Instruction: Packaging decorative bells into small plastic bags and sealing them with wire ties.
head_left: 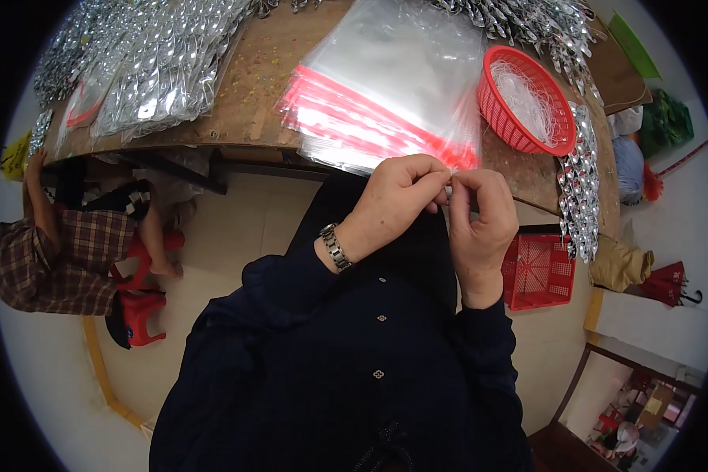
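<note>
My left hand (397,200) and my right hand (484,220) meet just off the table's front edge, thumbs and forefingers pinched close together. Whatever lies between the fingertips is too small to make out. Right behind them on the table spreads a stack of clear plastic bags (401,63) with red strips along their near ends. To the right of the stack, a red plastic basket (492,102) holds a tangle of thin clear strands (525,98). Twisted silver ornaments (580,185) hang over the table edge, right of my right hand.
More silver twisted ornaments (165,71) lie bagged on the brown table (263,47) at left, others at the far right. A red crate (539,271) stands below the right edge. At left another person in a plaid shirt (86,252) sits by a red stool (141,315).
</note>
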A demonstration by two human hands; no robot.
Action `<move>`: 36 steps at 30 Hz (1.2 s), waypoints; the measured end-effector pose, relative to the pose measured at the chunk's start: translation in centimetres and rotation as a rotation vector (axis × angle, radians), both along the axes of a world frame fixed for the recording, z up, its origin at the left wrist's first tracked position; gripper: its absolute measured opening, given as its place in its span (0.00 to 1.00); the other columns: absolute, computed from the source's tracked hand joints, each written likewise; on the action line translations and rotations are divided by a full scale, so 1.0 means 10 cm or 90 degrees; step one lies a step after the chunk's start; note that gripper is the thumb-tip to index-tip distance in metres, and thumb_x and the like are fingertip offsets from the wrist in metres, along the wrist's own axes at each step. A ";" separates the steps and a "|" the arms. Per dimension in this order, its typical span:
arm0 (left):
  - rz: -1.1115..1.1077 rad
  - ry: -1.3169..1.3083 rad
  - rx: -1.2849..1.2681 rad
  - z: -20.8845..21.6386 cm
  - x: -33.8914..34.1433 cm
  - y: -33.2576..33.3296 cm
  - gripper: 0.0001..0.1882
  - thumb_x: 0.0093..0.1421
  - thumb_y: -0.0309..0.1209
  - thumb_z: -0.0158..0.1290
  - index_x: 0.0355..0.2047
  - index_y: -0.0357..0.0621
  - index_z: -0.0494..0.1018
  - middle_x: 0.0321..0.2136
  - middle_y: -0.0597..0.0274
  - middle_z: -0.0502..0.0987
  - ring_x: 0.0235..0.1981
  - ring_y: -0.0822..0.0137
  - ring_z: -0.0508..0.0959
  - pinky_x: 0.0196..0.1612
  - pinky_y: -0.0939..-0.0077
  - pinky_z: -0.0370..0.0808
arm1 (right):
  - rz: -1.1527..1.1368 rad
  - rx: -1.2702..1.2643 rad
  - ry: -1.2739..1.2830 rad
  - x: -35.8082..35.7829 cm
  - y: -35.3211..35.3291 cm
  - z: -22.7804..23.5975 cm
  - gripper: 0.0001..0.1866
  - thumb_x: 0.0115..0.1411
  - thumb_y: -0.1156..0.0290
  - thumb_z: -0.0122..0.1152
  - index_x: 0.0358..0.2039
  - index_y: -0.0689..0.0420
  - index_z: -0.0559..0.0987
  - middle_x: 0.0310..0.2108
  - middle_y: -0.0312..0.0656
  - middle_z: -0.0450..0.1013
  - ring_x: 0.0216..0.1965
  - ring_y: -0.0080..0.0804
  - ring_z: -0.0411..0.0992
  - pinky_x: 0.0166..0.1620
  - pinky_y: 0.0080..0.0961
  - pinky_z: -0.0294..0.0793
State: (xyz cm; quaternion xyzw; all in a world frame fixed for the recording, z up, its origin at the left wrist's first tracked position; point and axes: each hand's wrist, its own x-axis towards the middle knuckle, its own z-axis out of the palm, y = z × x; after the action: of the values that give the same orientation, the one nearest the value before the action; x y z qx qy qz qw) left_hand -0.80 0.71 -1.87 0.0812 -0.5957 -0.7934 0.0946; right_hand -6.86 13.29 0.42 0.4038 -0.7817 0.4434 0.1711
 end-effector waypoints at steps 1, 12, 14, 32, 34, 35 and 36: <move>0.001 -0.003 0.016 0.00 0.01 0.00 0.09 0.64 0.29 0.48 0.35 0.36 0.76 0.26 0.68 0.75 0.27 0.79 0.73 0.32 0.86 0.72 | 0.006 0.007 -0.019 0.00 0.01 -0.01 0.05 0.52 0.84 0.58 0.29 0.62 0.74 0.27 0.43 0.70 0.27 0.32 0.70 0.31 0.23 0.69; -0.028 0.012 0.066 -0.03 -0.03 -0.01 0.09 0.64 0.30 0.49 0.35 0.38 0.75 0.27 0.69 0.75 0.28 0.80 0.73 0.32 0.87 0.70 | 0.176 -0.195 -0.595 -0.10 0.14 -0.06 0.04 0.64 0.76 0.50 0.35 0.61 0.73 0.29 0.32 0.68 0.30 0.17 0.64 0.37 0.15 0.64; -0.030 0.013 0.071 -0.04 -0.03 -0.02 0.09 0.64 0.30 0.49 0.35 0.38 0.75 0.27 0.69 0.75 0.28 0.81 0.72 0.32 0.87 0.70 | 0.200 -0.224 -0.647 -0.13 0.14 -0.09 0.04 0.64 0.75 0.50 0.36 0.61 0.73 0.29 0.32 0.67 0.29 0.16 0.63 0.37 0.14 0.64; -0.033 0.060 -0.022 -0.04 -0.01 -0.10 0.08 0.61 0.29 0.51 0.30 0.36 0.74 0.25 0.69 0.74 0.25 0.79 0.71 0.30 0.84 0.71 | 0.346 -0.504 -0.716 -0.51 0.54 0.15 0.04 0.66 0.75 0.48 0.40 0.57 0.69 0.31 0.35 0.63 0.24 0.16 0.58 0.31 0.15 0.60; -0.023 0.062 -0.021 0.00 0.00 -0.14 0.07 0.61 0.28 0.50 0.30 0.36 0.74 0.25 0.69 0.74 0.25 0.79 0.71 0.30 0.85 0.70 | 0.350 -0.524 -0.677 -0.65 0.68 0.18 0.04 0.65 0.76 0.48 0.40 0.58 0.69 0.31 0.35 0.64 0.24 0.15 0.58 0.31 0.14 0.60; -0.023 0.062 -0.021 0.00 0.02 -0.15 0.07 0.61 0.28 0.50 0.30 0.36 0.74 0.25 0.69 0.74 0.25 0.79 0.71 0.30 0.85 0.70 | 0.350 -0.524 -0.677 -0.69 0.71 0.18 0.04 0.65 0.76 0.48 0.40 0.58 0.69 0.31 0.35 0.64 0.24 0.15 0.58 0.31 0.14 0.60; -0.037 0.062 -0.024 0.01 0.03 -0.15 0.07 0.61 0.28 0.50 0.30 0.37 0.74 0.26 0.69 0.74 0.25 0.79 0.71 0.31 0.85 0.70 | 0.335 -0.530 -0.668 -0.72 0.74 0.18 0.04 0.65 0.76 0.48 0.40 0.58 0.69 0.31 0.35 0.64 0.24 0.15 0.58 0.31 0.14 0.60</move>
State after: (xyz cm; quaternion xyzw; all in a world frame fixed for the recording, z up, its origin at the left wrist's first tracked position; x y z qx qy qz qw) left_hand -0.47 -0.81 -1.79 0.0237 -0.6071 -0.7877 0.1021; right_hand -14.06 20.65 2.20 0.2138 -0.4038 0.8667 -0.2002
